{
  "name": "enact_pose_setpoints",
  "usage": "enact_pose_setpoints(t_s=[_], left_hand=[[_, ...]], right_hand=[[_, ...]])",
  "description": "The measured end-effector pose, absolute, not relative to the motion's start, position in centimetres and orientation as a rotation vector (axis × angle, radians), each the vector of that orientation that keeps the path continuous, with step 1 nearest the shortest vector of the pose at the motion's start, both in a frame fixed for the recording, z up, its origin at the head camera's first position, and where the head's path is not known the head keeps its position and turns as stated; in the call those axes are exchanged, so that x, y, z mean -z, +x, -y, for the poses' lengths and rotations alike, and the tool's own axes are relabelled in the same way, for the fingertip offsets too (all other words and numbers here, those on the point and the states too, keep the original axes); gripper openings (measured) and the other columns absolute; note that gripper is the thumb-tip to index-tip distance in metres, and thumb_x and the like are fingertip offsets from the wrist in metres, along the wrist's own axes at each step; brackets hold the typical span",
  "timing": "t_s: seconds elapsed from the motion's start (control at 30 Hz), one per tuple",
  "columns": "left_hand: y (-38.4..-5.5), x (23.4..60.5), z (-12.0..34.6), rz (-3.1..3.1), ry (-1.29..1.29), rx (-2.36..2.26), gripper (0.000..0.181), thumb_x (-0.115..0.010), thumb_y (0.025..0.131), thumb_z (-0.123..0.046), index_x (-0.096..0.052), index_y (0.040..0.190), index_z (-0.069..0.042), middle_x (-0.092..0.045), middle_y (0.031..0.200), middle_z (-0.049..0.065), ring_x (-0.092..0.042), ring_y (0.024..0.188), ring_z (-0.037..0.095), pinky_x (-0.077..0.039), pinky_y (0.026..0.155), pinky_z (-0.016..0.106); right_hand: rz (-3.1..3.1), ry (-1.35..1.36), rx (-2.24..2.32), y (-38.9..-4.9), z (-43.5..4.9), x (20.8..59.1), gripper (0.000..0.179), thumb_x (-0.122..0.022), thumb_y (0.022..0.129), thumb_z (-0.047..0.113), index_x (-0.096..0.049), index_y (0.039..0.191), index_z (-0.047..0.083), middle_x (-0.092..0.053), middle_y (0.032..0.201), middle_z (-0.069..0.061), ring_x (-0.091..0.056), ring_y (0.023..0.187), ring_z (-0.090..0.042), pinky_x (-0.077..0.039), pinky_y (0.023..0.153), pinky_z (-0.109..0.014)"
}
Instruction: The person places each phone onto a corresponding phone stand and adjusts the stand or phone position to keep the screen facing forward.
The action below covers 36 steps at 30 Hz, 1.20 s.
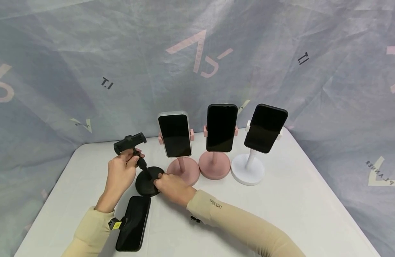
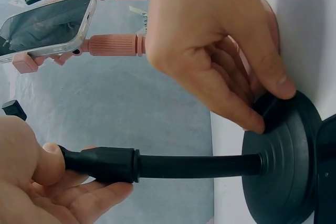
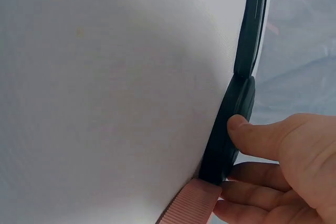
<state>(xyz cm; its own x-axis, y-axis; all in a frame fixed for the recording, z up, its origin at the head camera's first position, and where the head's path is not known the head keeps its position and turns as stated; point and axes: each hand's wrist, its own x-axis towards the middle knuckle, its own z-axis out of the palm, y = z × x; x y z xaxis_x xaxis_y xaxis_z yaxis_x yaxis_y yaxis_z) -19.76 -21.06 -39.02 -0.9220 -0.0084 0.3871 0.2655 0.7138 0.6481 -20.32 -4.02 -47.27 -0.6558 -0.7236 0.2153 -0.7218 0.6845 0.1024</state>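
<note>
A black phone stand (image 1: 147, 185) with a round base stands at the left end of a row of stands, and its holder (image 1: 130, 142) at the top has no phone in it. My left hand (image 1: 121, 173) holds the upper part of its stem just below the holder; the left wrist view shows thumb and fingers about the stem (image 2: 199, 166). My right hand (image 1: 175, 187) pinches the rim of the black base (image 3: 223, 129), thumb on top and fingers at the side. A black phone (image 1: 133, 225) lies flat on the table in front of the base.
Right of the black stand are two pink stands, one with a phone in a clear case (image 1: 175, 135), the other with a black phone (image 1: 221, 128). A white stand (image 1: 247, 169) holds a tilted black phone (image 1: 266, 128). Grey printed cloth (image 1: 197, 64) hangs behind the white table (image 1: 281, 214).
</note>
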Motion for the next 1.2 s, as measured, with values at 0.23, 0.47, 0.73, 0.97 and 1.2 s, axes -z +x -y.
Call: enact_pose_setpoints(t_s=[0.23, 0.47, 0.73, 0.97, 1.2], left_hand=[[-19.3, 39.1, 20.9, 2.545, -0.216, 1.001, 0.016, -0.058, 0.104, -0.004, -0.069, 0.114, 0.002, -0.079, 0.101, 0.015, -0.077, 0.091, 0.033, -0.048, 0.070, 0.011], [-18.9, 39.0, 20.8, 2.535, -0.237, 1.074, 0.017, -0.058, 0.104, -0.002, -0.068, 0.116, 0.004, -0.078, 0.103, 0.017, -0.077, 0.094, 0.033, -0.045, 0.073, 0.001], [-18.9, 39.2, 20.5, 2.530, -0.222, 1.126, 0.018, -0.056, 0.105, -0.003, -0.067, 0.116, 0.005, -0.077, 0.104, 0.019, -0.076, 0.097, 0.033, -0.044, 0.074, -0.002], [-18.8, 39.4, 20.5, 2.528, -0.221, 1.142, 0.026, -0.054, 0.108, -0.017, -0.068, 0.126, -0.002, -0.077, 0.113, 0.013, -0.075, 0.099, 0.032, -0.044, 0.073, 0.003], [-18.3, 40.7, 21.5, 2.482, -0.242, 1.199, 0.034, -0.054, 0.109, -0.023, -0.066, 0.127, 0.003, -0.072, 0.121, 0.022, -0.074, 0.102, 0.037, -0.046, 0.077, 0.000]], right_hand=[[2.611, 1.153, 0.071, -19.9, 3.8, 47.2, 0.016, -0.074, 0.093, 0.006, -0.079, 0.096, 0.021, -0.073, 0.092, 0.001, -0.071, 0.077, -0.010, -0.056, 0.061, -0.020], [2.609, 1.133, 0.071, -19.9, 3.4, 47.1, 0.018, -0.075, 0.092, 0.006, -0.079, 0.095, 0.023, -0.072, 0.090, 0.002, -0.070, 0.074, -0.010, -0.055, 0.057, -0.021], [2.585, 1.133, 0.065, -20.0, 2.9, 46.9, 0.021, -0.074, 0.090, 0.003, -0.077, 0.086, 0.024, -0.071, 0.083, 0.005, -0.070, 0.074, -0.008, -0.054, 0.056, -0.020], [2.591, 1.127, 0.051, -20.0, 2.6, 46.6, 0.021, -0.073, 0.092, 0.004, -0.078, 0.088, 0.024, -0.072, 0.086, 0.006, -0.070, 0.076, -0.008, -0.055, 0.058, -0.020], [2.616, 1.204, 0.010, -19.8, 2.5, 46.9, 0.022, -0.072, 0.093, 0.003, -0.079, 0.096, 0.024, -0.072, 0.093, 0.007, -0.070, 0.081, -0.007, -0.055, 0.062, -0.019]])
